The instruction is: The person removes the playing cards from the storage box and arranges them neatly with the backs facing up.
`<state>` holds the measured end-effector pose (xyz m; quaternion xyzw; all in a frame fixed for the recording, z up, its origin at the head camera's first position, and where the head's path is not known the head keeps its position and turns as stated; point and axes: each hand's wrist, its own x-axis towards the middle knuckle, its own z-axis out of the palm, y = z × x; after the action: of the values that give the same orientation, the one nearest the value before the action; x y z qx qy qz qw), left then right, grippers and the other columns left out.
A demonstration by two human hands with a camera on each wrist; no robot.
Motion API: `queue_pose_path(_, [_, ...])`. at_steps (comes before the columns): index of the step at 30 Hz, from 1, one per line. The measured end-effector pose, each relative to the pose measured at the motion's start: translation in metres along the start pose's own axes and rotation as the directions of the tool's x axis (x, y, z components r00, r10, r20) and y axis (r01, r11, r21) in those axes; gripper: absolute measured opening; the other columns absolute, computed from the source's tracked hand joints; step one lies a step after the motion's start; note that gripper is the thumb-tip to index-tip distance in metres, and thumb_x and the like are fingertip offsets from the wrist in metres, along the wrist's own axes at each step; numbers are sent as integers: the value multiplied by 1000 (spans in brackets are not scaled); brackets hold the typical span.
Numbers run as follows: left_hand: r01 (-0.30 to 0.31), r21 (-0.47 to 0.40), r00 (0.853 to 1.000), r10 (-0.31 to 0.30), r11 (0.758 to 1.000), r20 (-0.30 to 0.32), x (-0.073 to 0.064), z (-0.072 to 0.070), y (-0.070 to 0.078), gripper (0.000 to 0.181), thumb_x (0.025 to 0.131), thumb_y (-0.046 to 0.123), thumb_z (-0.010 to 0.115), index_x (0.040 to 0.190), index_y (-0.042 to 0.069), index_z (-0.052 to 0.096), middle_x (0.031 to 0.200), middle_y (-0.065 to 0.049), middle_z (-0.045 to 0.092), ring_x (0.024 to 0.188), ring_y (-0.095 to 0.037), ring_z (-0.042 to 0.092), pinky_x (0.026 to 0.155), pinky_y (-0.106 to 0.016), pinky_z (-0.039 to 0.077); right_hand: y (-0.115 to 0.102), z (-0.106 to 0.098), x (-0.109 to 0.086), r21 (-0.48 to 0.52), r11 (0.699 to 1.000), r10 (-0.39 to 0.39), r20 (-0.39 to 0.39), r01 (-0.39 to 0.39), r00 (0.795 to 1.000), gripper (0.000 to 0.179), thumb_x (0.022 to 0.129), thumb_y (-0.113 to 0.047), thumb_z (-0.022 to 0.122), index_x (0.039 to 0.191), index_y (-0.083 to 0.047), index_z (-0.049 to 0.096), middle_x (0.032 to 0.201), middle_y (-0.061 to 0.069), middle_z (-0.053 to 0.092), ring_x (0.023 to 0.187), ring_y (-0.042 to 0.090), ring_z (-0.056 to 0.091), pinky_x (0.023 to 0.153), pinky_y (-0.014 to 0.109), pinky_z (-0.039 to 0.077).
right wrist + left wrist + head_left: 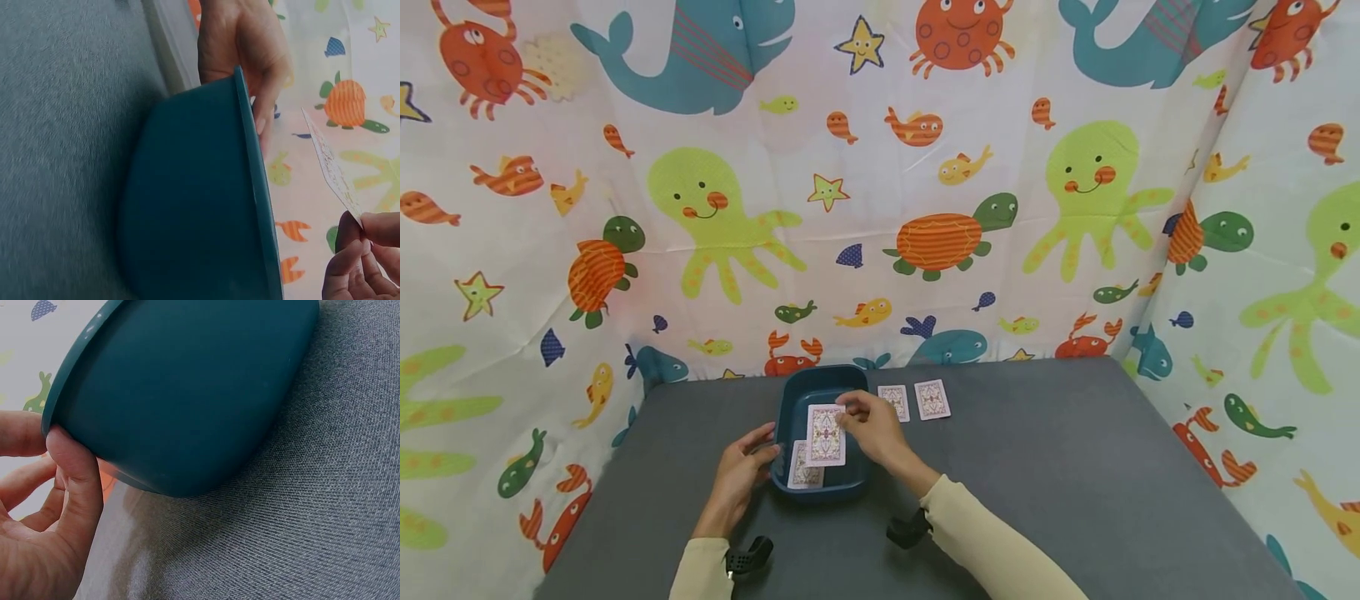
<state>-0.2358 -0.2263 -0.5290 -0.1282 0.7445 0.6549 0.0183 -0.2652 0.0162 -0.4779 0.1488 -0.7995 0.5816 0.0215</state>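
My right hand [876,428] pinches a playing card [825,435] by its upper right corner, patterned back up, above a dark blue plastic bin [856,492]. In the right wrist view, the held card [334,172] shows nearly edge-on, beyond the bin's rim. A second card [803,475] lies inside the bin, partly hidden under the held one. At the bin's left side, my left hand [737,477] grips the rim. The left wrist view shows its thumb [76,456] against the bin's outer wall [187,394], just under the rim.
Two more cards, a nearer one [893,403] and a farther one [933,400], lie patterned side up on the grey table [1037,483], right of the bin. A white curtain [865,308] printed with sea animals stands behind the table and along both sides.
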Motion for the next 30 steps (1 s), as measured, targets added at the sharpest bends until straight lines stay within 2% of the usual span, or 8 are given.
queue_pose_path(4, [4,-6,1000,-4,1000,1,-1,1,1,46,95,11,60,140,14,53,142,-13,51,112,-28,53,77,-32,47,5,-14,0,1,1000,3,-12,-3,1000,19,91,-14,68,110,-16,71,87,3,67,72,11,59,65,24,48])
queue_pose_path(8, [0,-10,1000,0,1000,-3,0,1,2,46,94,11,60,140,14,54,141,-12,52,108,-25,55,76,-32,48,9,-31,1,-6,1000,20,-27,-20,999,20,92,-14,67,112,-15,70,91,5,67,76,17,60,66,26,48])
queue_pose_path(12, [-1,-7,1000,1,1000,-6,0,1,2,46,94,11,61,140,14,54,140,-12,52,104,-23,56,75,-31,49,14,-46,2,-6,999,32,-61,-32,998,20,92,-13,67,112,-13,70,92,7,67,76,12,60,66,26,48])
queue_pose_path(21, [2,-13,1000,-2,1000,-7,0,1,2,46,94,10,60,139,14,54,140,-13,52,103,-22,55,75,-31,49,24,-73,2,-46,997,51,-145,-59,988,18,92,-11,67,109,-12,71,92,8,68,77,14,60,65,26,47])
queue_pose_path(30, [2,-17,1000,-2,1000,-7,0,1,2,47,94,9,60,139,12,53,140,-14,52,104,-25,55,73,-30,49,40,-100,-2,-59,994,78,-163,-88,984,18,92,-12,68,109,-10,71,90,9,66,74,14,59,63,23,47])
